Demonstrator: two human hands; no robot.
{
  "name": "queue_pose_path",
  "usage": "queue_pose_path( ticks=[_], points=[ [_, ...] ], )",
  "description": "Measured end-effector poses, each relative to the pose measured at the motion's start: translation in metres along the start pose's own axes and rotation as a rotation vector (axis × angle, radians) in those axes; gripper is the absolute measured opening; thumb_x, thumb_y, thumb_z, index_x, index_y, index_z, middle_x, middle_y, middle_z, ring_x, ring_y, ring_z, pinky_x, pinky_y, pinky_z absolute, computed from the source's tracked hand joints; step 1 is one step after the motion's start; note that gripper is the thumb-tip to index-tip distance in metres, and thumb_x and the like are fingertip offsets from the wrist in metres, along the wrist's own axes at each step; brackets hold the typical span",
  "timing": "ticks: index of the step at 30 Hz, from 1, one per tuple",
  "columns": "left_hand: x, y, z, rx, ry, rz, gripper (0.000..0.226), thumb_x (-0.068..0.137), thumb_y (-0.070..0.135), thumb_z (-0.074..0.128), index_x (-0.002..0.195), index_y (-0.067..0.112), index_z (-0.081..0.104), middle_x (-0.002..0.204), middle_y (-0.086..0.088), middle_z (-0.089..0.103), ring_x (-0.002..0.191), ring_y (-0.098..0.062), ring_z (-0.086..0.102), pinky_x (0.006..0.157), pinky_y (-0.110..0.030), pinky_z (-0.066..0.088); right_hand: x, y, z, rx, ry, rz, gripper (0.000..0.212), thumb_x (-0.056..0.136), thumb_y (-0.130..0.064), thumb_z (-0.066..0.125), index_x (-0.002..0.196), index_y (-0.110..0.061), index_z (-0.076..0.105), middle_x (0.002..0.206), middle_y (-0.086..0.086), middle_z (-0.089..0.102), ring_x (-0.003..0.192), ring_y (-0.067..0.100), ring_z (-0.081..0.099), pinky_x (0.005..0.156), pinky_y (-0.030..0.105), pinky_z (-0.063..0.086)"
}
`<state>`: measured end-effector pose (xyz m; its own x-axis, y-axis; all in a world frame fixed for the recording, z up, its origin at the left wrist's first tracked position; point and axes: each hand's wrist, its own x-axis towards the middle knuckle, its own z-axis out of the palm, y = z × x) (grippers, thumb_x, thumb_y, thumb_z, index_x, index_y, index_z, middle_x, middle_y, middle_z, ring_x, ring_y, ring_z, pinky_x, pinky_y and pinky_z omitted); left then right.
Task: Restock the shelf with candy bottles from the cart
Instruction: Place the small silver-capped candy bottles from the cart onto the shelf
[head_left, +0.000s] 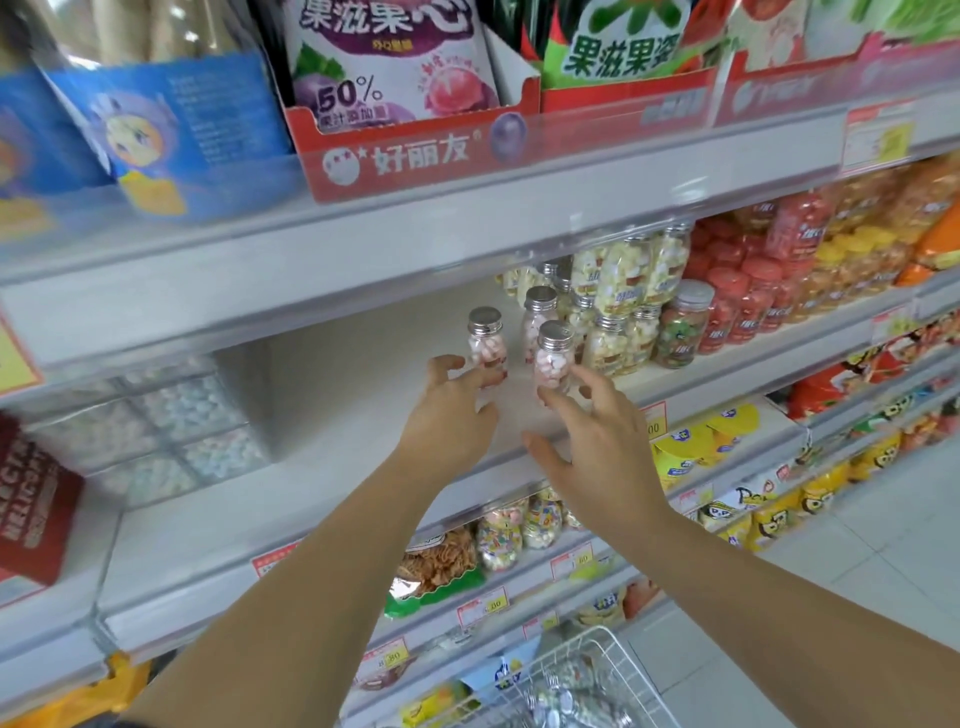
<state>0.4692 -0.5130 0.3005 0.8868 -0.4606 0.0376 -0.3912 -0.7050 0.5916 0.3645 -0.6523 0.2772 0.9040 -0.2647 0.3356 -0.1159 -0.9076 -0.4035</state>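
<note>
Reaching onto the white shelf (363, 364), the left grip (452, 410) is spread, fingertips (488, 376) at one silver-capped candy bottle (485, 332); the right grip (597, 441) brackets a second bottle (555, 353) standing there, pinching or not I cannot tell.

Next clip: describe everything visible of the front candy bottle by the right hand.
The front candy bottle is small, of clear plastic or glass, with a silver screw cap, closed, filled with pink and white candies. It stands upright on the white shelf, foremost of its group. The right hand has fingertips at its base; any grip is unclear.
</note>
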Motion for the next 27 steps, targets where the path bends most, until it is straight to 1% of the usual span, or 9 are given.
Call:
queue_pose_path(
  ticks=[3, 5, 6, 9, 12, 16, 19, 21, 27],
  points=[
    [0.008, 0.009, -0.002, 0.021, -0.016, 0.026, 0.04, 0.099, 0.017, 0.047, 0.137, 0.026, 0.053, 0.132, 0.011, 0.028, 0.135, -0.023, 0.04, 0.108, -0.032, 0.036, 0.004, -0.006, -0.001, -0.068, -0.055, 0.029, 0.062, 0.089, -0.06, 0.036, 0.131, -0.022, 0.061, 0.145, 0.009, 0.039, 0.128, 0.028, 0.046, 0.108, 0.048, 0.034],
    [0.014, 0.013, -0.002, 0.075, -0.026, 0.06, 0.04, 0.102, 0.014, 0.042, 0.14, 0.021, 0.05, 0.116, 0.016, 0.025, 0.142, -0.023, 0.029, 0.109, -0.034, 0.035, 0.007, -0.006, -0.001, -0.113, -0.073, 0.029, 0.067, 0.087, -0.062, 0.03, 0.13, -0.022, 0.061, 0.137, 0.01, 0.044, 0.124, 0.027, 0.049, 0.104, 0.047, 0.037],
    [0.018, 0.012, -0.001, 0.084, -0.02, 0.073, 0.042, 0.102, 0.013, 0.04, 0.142, 0.021, 0.048, 0.119, 0.014, 0.027, 0.142, -0.022, 0.027, 0.11, -0.036, 0.035, 0.008, -0.006, -0.001, -0.135, -0.076, 0.027, 0.067, 0.087, -0.063, 0.03, 0.13, -0.021, 0.062, 0.133, 0.009, 0.046, 0.121, 0.026, 0.051, 0.102, 0.046, 0.038],
    [0.034, 0.005, 0.003, 0.039, -0.006, 0.044, 0.047, 0.098, 0.014, 0.043, 0.143, 0.025, 0.046, 0.138, 0.009, 0.023, 0.14, -0.019, 0.032, 0.111, -0.041, 0.037, 0.015, -0.007, -0.002, -0.156, -0.05, 0.009, 0.069, 0.086, -0.064, 0.029, 0.125, -0.021, 0.065, 0.121, 0.006, 0.048, 0.11, 0.025, 0.055, 0.095, 0.042, 0.039],
    [0.052, -0.002, 0.005, -0.003, 0.033, 0.023, 0.048, 0.096, 0.016, 0.044, 0.142, 0.028, 0.049, 0.148, 0.004, 0.02, 0.133, -0.02, 0.043, 0.108, -0.041, 0.041, 0.025, -0.009, -0.005, -0.191, -0.127, -0.023, 0.068, 0.09, -0.067, 0.024, 0.13, -0.024, 0.059, 0.119, 0.0, 0.043, 0.116, 0.023, 0.047, 0.097, 0.039, 0.034],
    [0.072, -0.007, 0.009, -0.082, 0.07, 0.074, 0.047, 0.095, 0.011, 0.045, 0.14, 0.025, 0.051, 0.118, 0.032, 0.027, 0.137, -0.014, 0.04, 0.099, -0.024, 0.043, 0.037, -0.008, -0.008, -0.186, -0.196, -0.053, 0.062, 0.094, -0.063, 0.03, 0.138, -0.024, 0.05, 0.124, 0.0, 0.038, 0.123, 0.023, 0.037, 0.103, 0.038, 0.034],
    [0.087, -0.01, 0.01, -0.078, 0.106, 0.061, 0.044, 0.096, 0.015, 0.046, 0.135, 0.031, 0.056, 0.14, 0.01, 0.025, 0.114, -0.014, 0.052, 0.078, -0.019, 0.044, 0.042, -0.007, -0.01, -0.176, -0.22, -0.066, 0.07, 0.09, -0.066, 0.024, 0.14, -0.024, 0.048, 0.133, 0.0, 0.04, 0.127, 0.023, 0.034, 0.106, 0.04, 0.036],
    [0.096, -0.009, 0.012, -0.095, 0.105, 0.071, 0.04, 0.097, 0.018, 0.046, 0.131, 0.033, 0.059, 0.138, 0.006, 0.023, 0.105, -0.013, 0.05, 0.068, -0.021, 0.048, 0.043, -0.007, -0.01, -0.168, -0.215, -0.085, 0.074, 0.088, -0.067, 0.02, 0.142, -0.025, 0.047, 0.135, -0.001, 0.04, 0.126, 0.022, 0.033, 0.106, 0.039, 0.037],
    [0.113, -0.011, 0.014, -0.031, 0.091, 0.129, 0.039, 0.095, 0.017, 0.047, 0.125, 0.037, 0.062, 0.142, 0.004, 0.027, 0.113, -0.008, 0.045, 0.083, -0.015, 0.038, 0.045, -0.004, -0.008, -0.166, -0.23, -0.14, 0.07, 0.089, -0.067, 0.017, 0.138, -0.026, 0.046, 0.133, -0.004, 0.04, 0.126, 0.018, 0.033, 0.099, 0.034, 0.037]
  ],
)
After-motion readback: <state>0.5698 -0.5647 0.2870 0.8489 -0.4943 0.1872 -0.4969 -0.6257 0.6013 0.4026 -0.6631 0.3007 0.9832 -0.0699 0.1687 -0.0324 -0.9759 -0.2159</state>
